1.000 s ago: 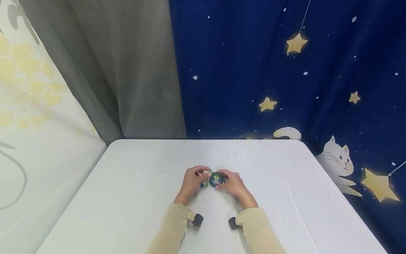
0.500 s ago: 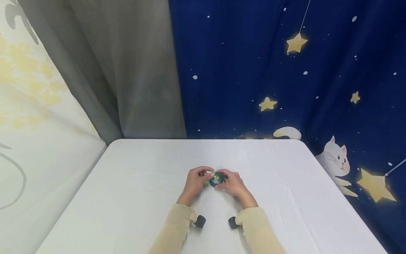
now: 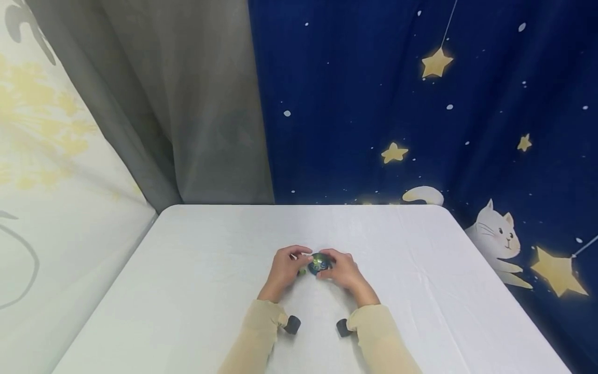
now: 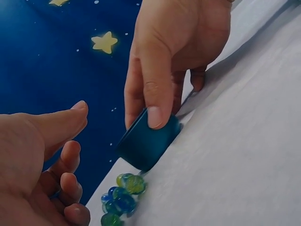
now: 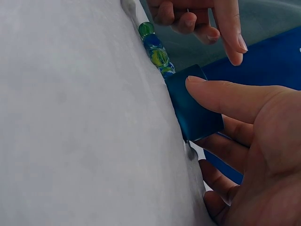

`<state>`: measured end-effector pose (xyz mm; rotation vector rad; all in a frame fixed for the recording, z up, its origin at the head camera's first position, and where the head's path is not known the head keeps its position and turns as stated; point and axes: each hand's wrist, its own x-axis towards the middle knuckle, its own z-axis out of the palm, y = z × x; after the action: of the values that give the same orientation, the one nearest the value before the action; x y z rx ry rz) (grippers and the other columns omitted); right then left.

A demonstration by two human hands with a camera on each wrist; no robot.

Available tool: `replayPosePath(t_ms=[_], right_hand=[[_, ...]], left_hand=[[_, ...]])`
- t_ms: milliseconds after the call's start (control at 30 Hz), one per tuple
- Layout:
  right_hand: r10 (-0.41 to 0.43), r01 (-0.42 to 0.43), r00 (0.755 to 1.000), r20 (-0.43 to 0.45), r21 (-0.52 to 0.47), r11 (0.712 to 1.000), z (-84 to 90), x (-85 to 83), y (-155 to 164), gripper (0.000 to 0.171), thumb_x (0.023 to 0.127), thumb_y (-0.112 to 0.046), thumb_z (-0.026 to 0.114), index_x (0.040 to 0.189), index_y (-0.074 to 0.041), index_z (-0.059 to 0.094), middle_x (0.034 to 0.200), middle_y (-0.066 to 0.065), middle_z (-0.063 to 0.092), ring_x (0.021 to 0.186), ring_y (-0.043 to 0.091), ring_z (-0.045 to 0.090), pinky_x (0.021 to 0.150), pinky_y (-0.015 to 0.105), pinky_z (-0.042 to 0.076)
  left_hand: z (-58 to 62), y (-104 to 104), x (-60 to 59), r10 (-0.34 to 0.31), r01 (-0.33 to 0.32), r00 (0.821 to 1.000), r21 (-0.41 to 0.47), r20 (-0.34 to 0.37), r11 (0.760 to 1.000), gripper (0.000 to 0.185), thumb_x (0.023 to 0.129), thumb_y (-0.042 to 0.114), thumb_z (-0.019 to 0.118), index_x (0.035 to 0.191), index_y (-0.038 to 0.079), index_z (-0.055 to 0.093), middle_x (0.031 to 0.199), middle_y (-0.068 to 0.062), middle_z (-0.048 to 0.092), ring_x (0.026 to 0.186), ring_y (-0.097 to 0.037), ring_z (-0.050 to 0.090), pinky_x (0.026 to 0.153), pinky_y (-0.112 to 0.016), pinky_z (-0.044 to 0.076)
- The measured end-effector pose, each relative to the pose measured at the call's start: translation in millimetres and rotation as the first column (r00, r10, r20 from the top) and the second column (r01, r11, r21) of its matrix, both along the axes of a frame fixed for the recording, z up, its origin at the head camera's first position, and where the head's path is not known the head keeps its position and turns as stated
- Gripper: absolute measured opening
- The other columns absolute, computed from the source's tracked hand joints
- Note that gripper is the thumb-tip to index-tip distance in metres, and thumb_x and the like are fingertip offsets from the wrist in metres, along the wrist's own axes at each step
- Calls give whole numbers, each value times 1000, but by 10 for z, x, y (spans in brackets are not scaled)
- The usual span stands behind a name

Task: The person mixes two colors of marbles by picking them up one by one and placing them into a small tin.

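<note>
Blue cup, tilted on white tablecloth, pinched by my right hand. My left hand hovers loosely open, holding nothing, over glass marbles.

Glossy glass beads, a matt blue plastic cup, smooth white tablecloth.

1 blue cup, approx 6 glass marbles, 2 hands, 1 table, 2 wrist cams

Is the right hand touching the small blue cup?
Touching. The left wrist view shows the right hand with its thumb pressed on the wall of the blue cup.
</note>
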<state>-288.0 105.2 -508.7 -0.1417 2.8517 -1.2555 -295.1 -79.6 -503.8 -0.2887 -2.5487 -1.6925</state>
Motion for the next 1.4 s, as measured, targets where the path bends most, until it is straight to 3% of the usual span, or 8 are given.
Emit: replayPosePath(t_ms=[267,533,767,933,1133,1400], right_hand=[[-6,6,1000,-1,10,1000,-1,8,-3,57,71,-21,85,125,-19,65,126,8,63,121,37,47,97,61,34],[-8,8,1000,5,-1,1000,-3,5,6,58,72,-21,84,126,-20,64,128,8,62,122,37,46,98,62,33],[-1,1,1000,-1,-2,1000,-7,11,7,57,72,-21,84,126,-20,64,128,7,62,121,37,46,98,62,33],[-1,1,1000,0,0,1000,6,14,5,57,72,-20,84,125,-20,64,128,7,62,121,37,46,98,61,33],[-7,7,1000,24,-4,1000,16,15,5,58,73,-20,84,127,-19,63,130,8,60,122,37,45,99,61,33],[-6,6,1000,24,1,1000,14,7,3,59,72,-21,85,127,-20,63,131,8,60,124,38,45,100,61,31]], left_hand=[[14,-91,-17,24,-24,1000,-21,11,999,9,83,15,75,92,14,75,77,2,57,73,-16,51,65,-31,43],[20,-165,-39,-15,15,1000,-15,-12,1000,5,82,14,77,84,11,73,76,2,60,73,-16,52,65,-31,44],[40,-249,-35,-31,32,999,-47,31,998,8,80,13,79,85,12,72,79,1,61,72,-16,52,60,-30,44],[43,-304,-48,-67,71,996,-73,63,995,11,79,11,79,88,9,72,79,1,61,74,-17,53,62,-31,44],[49,-354,-62,-64,80,991,-130,121,988,12,79,12,79,89,12,72,75,0,58,73,-17,53,66,-32,42],[25,-404,-57,-90,115,986,-185,140,976,17,75,10,80,90,10,72,73,1,58,69,-16,54,66,-32,43]])
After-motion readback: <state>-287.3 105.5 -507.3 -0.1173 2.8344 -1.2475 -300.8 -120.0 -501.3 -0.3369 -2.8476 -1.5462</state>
